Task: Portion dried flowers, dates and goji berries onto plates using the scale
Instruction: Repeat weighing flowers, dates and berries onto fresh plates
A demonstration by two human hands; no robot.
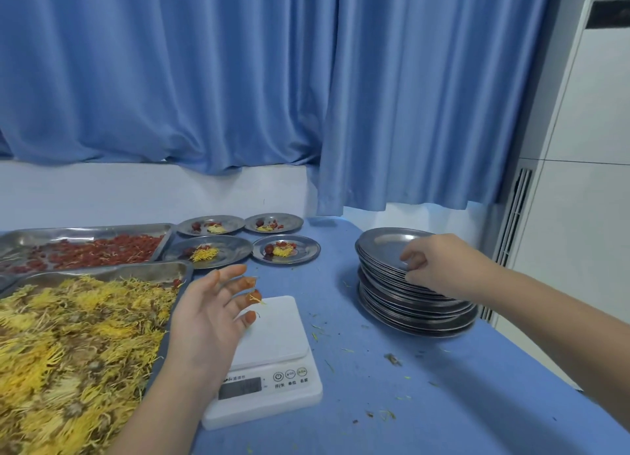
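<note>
Pinching top of stack (416,304) with right hand (439,263); hovering left hand (208,315), spread and empty, over bare scale (272,335); showing four plates (306,248) portioned behind; leaving stack, flowers (68,345), berries (102,250) largely waiting.

Left hand (208,304) and right hand (439,263) are bare (petal-flecked fingertips (254,298)).

On the white scale (272,338), the front edge carried three button captions, seemingly 开/关, 单位 and 去皮. Its brand mark and grey display were too blurred to read
</note>
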